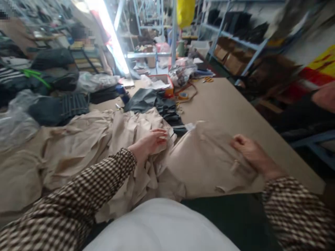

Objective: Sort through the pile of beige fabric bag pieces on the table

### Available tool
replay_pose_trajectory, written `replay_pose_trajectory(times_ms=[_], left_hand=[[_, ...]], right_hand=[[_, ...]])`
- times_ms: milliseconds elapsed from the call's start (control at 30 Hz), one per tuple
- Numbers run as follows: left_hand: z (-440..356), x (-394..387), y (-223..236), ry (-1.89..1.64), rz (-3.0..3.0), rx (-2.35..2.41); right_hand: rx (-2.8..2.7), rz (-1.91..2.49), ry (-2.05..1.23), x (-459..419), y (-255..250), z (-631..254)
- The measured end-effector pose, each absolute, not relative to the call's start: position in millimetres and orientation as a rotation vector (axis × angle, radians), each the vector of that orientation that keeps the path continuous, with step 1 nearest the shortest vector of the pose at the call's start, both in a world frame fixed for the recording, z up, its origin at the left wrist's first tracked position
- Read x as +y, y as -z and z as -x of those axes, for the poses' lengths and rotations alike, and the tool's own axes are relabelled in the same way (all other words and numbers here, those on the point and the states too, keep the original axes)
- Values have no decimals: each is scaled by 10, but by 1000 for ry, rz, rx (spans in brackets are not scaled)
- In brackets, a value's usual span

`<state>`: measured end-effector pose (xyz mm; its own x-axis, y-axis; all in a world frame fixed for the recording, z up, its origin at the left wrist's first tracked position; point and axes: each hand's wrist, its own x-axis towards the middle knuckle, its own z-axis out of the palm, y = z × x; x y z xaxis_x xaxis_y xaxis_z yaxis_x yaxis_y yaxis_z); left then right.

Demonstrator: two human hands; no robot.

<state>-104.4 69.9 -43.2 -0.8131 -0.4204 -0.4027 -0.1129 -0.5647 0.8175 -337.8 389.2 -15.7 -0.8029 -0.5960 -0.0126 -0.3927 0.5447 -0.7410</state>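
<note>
Beige cloth (199, 160) at worktop (220, 101) near edge, right of heap (131, 129). Right hand (247, 153) grip pinches its far-right side; left hand (151, 141) over heap, grip unclear. Step looks like separating/spreading; next move calls for smoothing it flat.

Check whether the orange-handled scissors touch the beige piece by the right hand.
Apart: the head view shows bare tabletop between the scissors and the beige piece.

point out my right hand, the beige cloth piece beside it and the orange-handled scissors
right hand (249, 150): head view, on the back of the hand
beige cloth piece (205, 158): head view, middle of its upper surface
orange-handled scissors (208, 80): head view, on the handles
</note>
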Motion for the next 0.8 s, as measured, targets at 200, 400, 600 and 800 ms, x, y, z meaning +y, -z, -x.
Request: replay_pose_trajectory(times_ms=[200,400,600,800], left_hand=[[457,635,1024,2434,-1119,-1400],[306,1100,1523,2345,-1206,-1879],[311,1255,1774,2128,-1299,-2082],[224,1052,1652,2083,-1292,-2023]], right_hand=[[3036,630,941,4335,600,4016],[2403,785,930,3208,1370,2716],[2174,802,973,2554,2094,1745],[2262,786,1128,2845,1517,2233]])
